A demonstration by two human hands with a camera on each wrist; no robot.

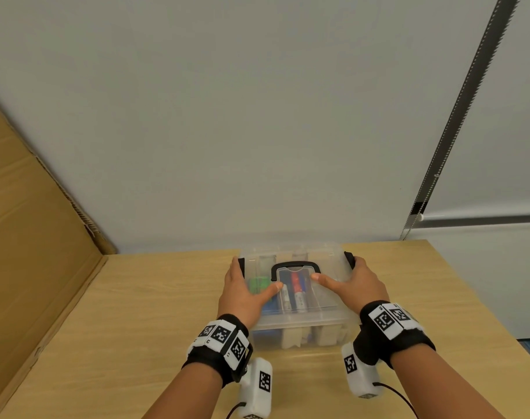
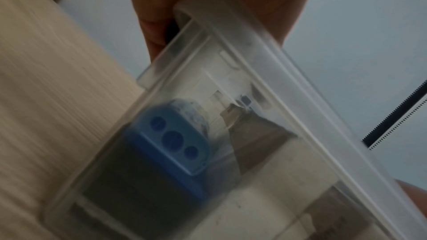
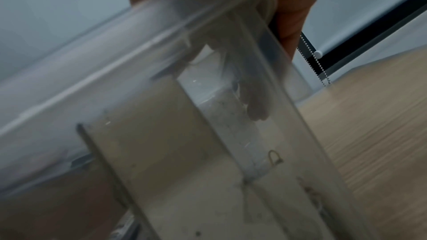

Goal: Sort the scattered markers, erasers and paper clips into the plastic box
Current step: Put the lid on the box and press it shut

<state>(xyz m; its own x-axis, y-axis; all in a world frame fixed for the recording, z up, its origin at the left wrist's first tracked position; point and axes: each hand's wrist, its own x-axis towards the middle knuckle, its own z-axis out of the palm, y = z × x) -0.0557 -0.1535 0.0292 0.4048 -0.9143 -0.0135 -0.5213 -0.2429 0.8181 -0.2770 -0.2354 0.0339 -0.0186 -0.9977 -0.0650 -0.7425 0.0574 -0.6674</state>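
Note:
The clear plastic box (image 1: 333,317) stands on the wooden table with its lid (image 1: 325,269) on and a black carry handle (image 1: 297,264) lying flat on top. Through the lid I see red, blue and white markers (image 1: 295,290) and a green item (image 1: 257,284). My left hand (image 1: 245,293) grips the box's left side, thumb on the lid, fingers down over the black latch (image 1: 242,264). My right hand (image 1: 358,282) grips the right side the same way, at the other latch (image 1: 349,258). The left wrist view shows a blue eraser (image 2: 175,140) inside the box (image 2: 277,72). A paper clip (image 3: 275,158) lies in a compartment of the box (image 3: 161,61).
A tall cardboard sheet (image 1: 31,237) leans along the table's left edge. A pale wall stands close behind the box. A blind's bead chain (image 1: 457,116) hangs at the back right. The table's (image 1: 136,313) right edge runs past my right wrist.

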